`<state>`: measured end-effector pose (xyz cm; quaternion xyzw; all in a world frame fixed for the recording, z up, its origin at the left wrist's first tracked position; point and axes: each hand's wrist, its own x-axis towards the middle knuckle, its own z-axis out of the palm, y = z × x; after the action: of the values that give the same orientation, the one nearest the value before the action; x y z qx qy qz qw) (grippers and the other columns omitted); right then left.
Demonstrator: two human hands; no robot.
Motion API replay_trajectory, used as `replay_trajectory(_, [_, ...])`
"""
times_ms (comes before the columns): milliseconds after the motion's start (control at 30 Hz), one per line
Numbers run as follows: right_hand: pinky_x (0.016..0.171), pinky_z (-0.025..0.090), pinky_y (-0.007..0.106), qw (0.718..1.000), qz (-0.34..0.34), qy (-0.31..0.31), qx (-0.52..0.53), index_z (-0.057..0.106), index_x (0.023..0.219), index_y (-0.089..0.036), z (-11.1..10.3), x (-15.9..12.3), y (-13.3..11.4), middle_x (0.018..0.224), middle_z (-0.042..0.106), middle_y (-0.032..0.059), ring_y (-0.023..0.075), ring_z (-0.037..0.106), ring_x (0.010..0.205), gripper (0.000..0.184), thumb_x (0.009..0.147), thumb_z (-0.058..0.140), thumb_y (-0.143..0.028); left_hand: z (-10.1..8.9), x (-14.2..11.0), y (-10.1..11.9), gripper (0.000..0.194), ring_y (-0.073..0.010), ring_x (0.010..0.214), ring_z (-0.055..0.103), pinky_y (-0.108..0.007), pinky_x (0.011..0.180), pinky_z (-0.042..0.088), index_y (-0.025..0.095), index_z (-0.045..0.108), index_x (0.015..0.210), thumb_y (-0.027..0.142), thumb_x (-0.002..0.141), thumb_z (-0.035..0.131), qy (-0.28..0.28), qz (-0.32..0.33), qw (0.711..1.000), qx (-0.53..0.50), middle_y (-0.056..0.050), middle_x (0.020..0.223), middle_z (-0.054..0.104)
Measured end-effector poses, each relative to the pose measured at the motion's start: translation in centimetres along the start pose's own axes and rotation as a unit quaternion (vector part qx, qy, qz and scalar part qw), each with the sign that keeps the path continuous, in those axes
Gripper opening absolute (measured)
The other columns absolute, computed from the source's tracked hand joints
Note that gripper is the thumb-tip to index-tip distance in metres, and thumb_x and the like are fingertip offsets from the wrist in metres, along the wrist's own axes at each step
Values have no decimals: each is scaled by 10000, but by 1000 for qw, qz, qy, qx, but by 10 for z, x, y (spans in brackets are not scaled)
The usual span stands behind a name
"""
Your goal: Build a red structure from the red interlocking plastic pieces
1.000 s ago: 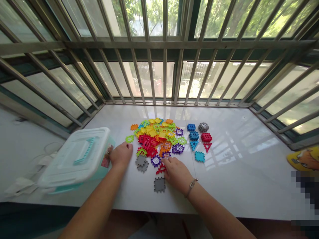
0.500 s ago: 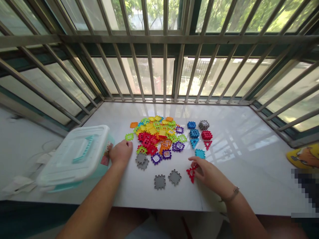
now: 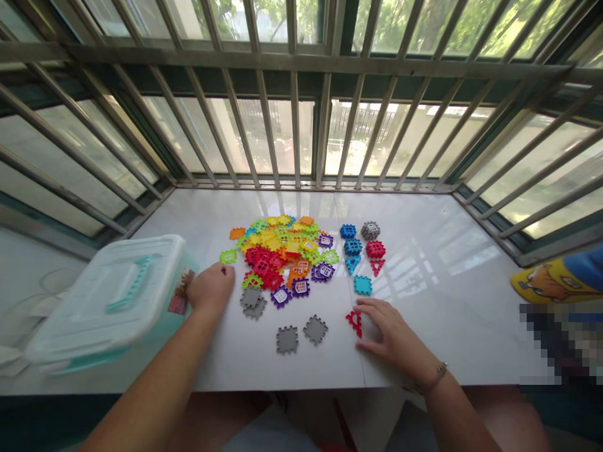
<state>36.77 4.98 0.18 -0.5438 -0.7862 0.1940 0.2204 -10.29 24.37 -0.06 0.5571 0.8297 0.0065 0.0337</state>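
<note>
red triangle [image 3: 353,324] lying on the white tabletop [image 3: 438,276], right hand [image 3: 396,333] holding thumb and fingers apart at either side.
looking light, stiff, perhaps slippery; toothed edges probably offering the surest pinch. left hand [image 3: 211,290] resting in a fist near the lidded box [image 3: 101,282].

Left hand [image 3: 210,290]: bare, its forearm [image 3: 155,370] uncovered
Right hand [image 3: 396,333]: bare, its forearm [image 3: 459,408] also uncovered
Bracelet [image 3: 441,369]: slim, silvery, around the right wrist [image 3: 426,371], finer detail too small to tell
Lap cloth [image 3: 273,432]: pale grey, partly hidden
</note>
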Motion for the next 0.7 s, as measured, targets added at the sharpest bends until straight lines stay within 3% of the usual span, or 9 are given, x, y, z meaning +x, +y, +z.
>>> replay_trajectory(333, [1198,538,592,999,6,33,24,663,1437,-299,8,1,-1,1506,677,133,346,644,1408,560,917,869,-333,2,2,-2,627,-413,1061,763,-455,813,539,208,832,1186,469,1055,277,-5,1,1000,8,-220,1145,825])
replay_trajectory(467, [1223,538,561,993,20,108,46,623,1450,-301,-5,3,-2,1497,666,130,334,634,1424,518,981,812,-410,1,2,-1,627,-406,1058,764,-451,825,544,207,829,1185,486,1058,282,-5,-1,1000,14,-217,1153,826])
replay_trajectory(567, [1230,532,576,979,79,183,51,597,1469,-295,-17,16,18,1470,675,131,344,654,1391,567,981,815,-484,-1,1,0,635,-418,1065,762,-461,823,551,193,830,1194,486,1056,283,-10,1,1000,10,-227,1159,822])
replay_trajectory(700, [1132,606,577,951,155,241,118,587,1418,-278,-25,44,69,1411,705,138,341,728,1246,733,861,898,-640,-2,1,0,638,-426,1061,761,-472,819,557,179,829,1194,476,1051,283,-17,2,1000,8,-240,1158,818])
